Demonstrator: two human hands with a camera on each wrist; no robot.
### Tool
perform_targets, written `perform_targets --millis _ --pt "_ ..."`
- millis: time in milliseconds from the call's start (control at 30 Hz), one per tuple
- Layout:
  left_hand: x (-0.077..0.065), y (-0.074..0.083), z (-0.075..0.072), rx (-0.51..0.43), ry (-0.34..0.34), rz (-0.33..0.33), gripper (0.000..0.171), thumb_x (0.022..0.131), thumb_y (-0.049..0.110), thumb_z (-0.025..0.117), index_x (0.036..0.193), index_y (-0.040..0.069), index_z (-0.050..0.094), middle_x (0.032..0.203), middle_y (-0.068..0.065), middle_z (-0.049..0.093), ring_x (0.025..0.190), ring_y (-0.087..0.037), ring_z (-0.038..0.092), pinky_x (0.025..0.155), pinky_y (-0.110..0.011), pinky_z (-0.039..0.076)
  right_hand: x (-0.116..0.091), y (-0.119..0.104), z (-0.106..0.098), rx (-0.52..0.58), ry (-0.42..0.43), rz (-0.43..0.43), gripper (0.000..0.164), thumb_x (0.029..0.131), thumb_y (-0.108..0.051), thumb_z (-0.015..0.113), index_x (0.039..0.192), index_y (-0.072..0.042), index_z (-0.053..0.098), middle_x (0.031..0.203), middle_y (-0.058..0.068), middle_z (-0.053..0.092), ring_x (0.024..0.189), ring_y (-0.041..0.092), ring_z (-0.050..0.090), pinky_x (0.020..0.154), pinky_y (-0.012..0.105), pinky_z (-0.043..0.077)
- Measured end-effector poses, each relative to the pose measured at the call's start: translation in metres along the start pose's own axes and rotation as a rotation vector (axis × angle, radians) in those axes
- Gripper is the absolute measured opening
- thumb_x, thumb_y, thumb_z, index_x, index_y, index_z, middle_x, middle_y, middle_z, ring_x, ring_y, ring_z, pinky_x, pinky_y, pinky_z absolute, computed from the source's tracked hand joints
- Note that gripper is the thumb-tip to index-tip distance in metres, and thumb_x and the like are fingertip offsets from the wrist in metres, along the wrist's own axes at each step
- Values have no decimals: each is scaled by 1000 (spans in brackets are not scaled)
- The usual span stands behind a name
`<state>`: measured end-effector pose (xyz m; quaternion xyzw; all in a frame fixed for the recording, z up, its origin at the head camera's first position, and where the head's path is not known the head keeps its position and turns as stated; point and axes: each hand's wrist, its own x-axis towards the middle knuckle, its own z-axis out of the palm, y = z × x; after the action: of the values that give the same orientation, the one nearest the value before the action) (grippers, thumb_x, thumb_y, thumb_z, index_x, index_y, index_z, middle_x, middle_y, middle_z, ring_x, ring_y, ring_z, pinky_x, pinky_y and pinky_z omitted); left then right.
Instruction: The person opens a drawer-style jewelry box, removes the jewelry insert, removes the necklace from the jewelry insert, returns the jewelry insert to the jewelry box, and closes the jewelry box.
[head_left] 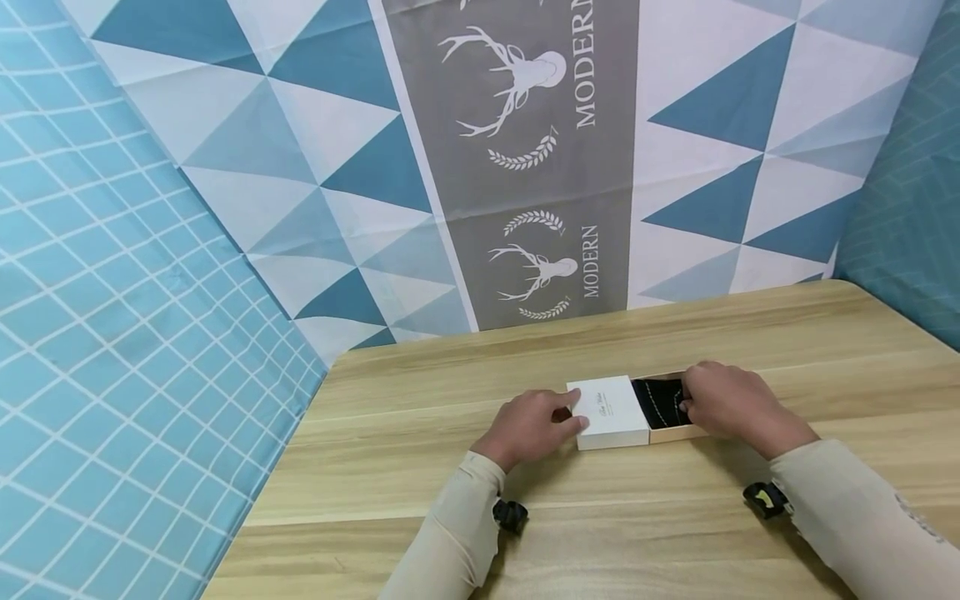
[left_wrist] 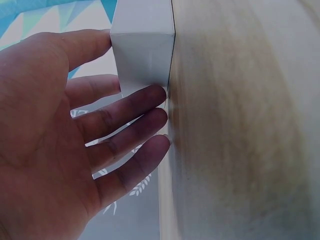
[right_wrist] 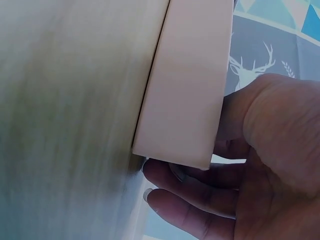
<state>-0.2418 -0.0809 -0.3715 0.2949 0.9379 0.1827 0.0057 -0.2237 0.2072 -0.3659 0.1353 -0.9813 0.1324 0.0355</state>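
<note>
A small white box sleeve (head_left: 609, 408) with fine printed lettering lies flat on the table. Out of its right side extends a pale tan inner tray (head_left: 670, 433), holding a black insert (head_left: 662, 402) with thin chain-like strands across it. My left hand (head_left: 531, 427) holds the left end of the sleeve between thumb and fingers; in the left wrist view, the other fingers stretch along its end face. At the tray's right end, my right hand (head_left: 727, 402) grips it, with fingers curled around the end in the right wrist view. That hand covers the right part of the insert.
The box rests on a light wood-grain table (head_left: 420, 492). Behind the table hangs a patterned cloth (head_left: 555, 183) with triangles and deer heads, and a blue checked cloth (head_left: 112, 292) is at the left. Each wrist carries a small black camera.
</note>
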Motion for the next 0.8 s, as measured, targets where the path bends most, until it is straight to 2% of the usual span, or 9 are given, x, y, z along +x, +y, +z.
perform_targets --millis 500,800 --pt "1 0 -1 1 -7 0 47 100 43 60 142 22 58 104 9 70 81 -4 53 77 -22 45 1 -1 -1 -15 -26 16 32 89 -5 66 61 -14 54 69 2 52 55 19 45 50 35 39" --pt "1 0 0 -4 -3 5 47 100 42 60 142 21 58 106 9 70 82 -3 54 78 -23 45 1 1 -1 -24 -25 4 27 88 -4 66 64 -13 56 73 4 55 57 20 47 50 38 42"
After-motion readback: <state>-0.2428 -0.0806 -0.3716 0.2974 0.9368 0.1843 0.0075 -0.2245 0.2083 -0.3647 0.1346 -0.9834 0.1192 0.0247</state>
